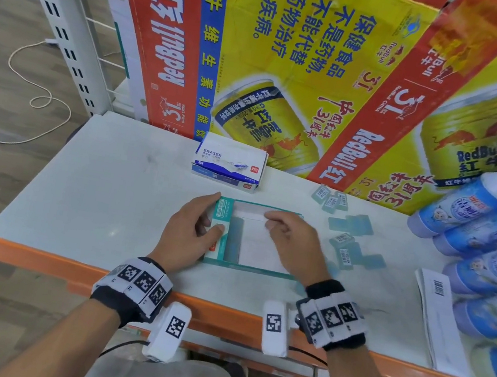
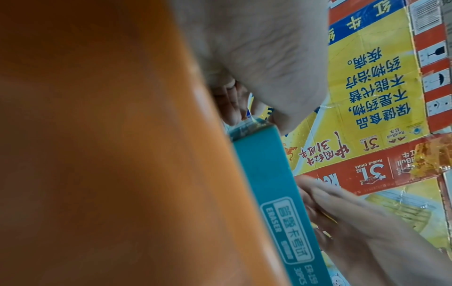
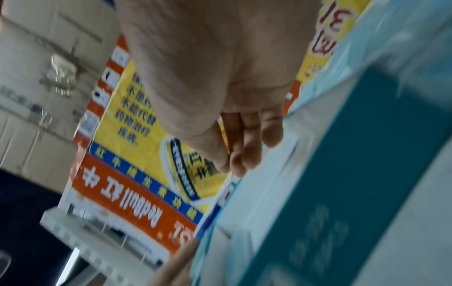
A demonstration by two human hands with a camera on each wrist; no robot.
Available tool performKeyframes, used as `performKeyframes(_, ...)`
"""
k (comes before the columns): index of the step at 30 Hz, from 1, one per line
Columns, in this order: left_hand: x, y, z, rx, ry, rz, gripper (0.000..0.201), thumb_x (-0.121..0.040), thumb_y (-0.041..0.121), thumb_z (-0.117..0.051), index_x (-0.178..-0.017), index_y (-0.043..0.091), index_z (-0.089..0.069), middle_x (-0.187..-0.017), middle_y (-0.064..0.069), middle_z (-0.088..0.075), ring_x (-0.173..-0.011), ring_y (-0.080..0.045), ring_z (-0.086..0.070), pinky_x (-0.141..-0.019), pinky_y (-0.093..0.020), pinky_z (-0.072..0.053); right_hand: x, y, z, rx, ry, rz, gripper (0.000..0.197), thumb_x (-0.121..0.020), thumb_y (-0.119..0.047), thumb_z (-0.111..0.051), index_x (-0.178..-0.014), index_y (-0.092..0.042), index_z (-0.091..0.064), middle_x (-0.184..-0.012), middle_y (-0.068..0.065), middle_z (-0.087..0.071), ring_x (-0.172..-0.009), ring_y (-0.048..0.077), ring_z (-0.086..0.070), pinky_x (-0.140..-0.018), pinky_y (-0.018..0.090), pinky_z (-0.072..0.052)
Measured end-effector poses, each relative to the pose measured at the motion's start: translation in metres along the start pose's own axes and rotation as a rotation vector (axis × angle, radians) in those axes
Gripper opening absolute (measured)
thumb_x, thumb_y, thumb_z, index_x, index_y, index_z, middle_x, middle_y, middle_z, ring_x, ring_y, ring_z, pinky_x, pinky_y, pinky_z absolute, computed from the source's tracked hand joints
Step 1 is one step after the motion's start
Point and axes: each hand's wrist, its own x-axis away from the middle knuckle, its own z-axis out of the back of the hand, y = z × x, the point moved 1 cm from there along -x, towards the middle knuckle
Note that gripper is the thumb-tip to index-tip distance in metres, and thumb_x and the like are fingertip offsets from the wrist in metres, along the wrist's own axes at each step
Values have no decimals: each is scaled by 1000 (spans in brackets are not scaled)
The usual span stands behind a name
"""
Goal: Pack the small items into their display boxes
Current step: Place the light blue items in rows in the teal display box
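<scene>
While the teal box (image 1: 231,253) lies open on the tabletop (image 1: 82,193), steadied by left hand (image 1: 192,233) gripping its left wall; right hand (image 1: 292,241) loosely flat inside, nearer loose erasers (image 1: 345,252) just rightward.

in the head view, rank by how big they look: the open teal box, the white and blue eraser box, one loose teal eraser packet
1. Open teal cardboard display box; partly covered by the left hand and right hand, and nearer the camera.
2. White and blue eraser box, farther back.
3. Loose teal eraser packet, clearly smallest.
</scene>
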Motion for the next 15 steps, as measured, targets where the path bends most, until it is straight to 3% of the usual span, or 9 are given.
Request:
performKeyframes(2,0,-1,1,3,3,-4,54,-88,25,-64,-138,28,-43,-110,9,-57,-83,-9,-54,-66,-7,-45,5,9,23,1,113,-22,17,-88,-8,-57,-96,-16,-70,-93,-5,-67,-81,-3,-58,-71,2,-40)
performKeyframes(5,-1,-2,1,-1,5,-10,54,-88,23,-64,-138,26,-44,-106,6,-58,-81,-10,-54,-66,-8,-45,15,30,49,180,190,-109,18,-86,-4,-55,-95,-13,-68,-94,1,-66,-82,10,-58,-72,12,-40)
performKeyframes(10,-2,-3,0,11,26,-16,53,-86,18,-66,-136,23,-48,-101,4,-59,-75,-8,-53,-65,-5,-42,27,52,58,327,-51,-221,41,-76,-8,-69,-116,-13,-62,-105,2,-54,-94,9,-48,-85,17,-35)
performKeyframes(13,-2,-3,0,-3,21,-20,53,-87,19,-65,-136,24,-47,-102,4,-59,-76,-8,-53,-65,-5,-42,29,53,57,333,-38,-205,45,-76,-10,-72,-119,-9,-61,-103,3,-55,-99,16,-53,-82,13,-32)
performKeyframes(15,-2,-3,0,4,24,-22,53,-87,18,-66,-136,23,-47,-103,4,-59,-76,-8,-53,-65,-4,-41,28,54,57,347,-40,-232,49,-77,-14,-73,-123,-8,-59,-112,8,-56,-106,20,-53,-85,15,-33)
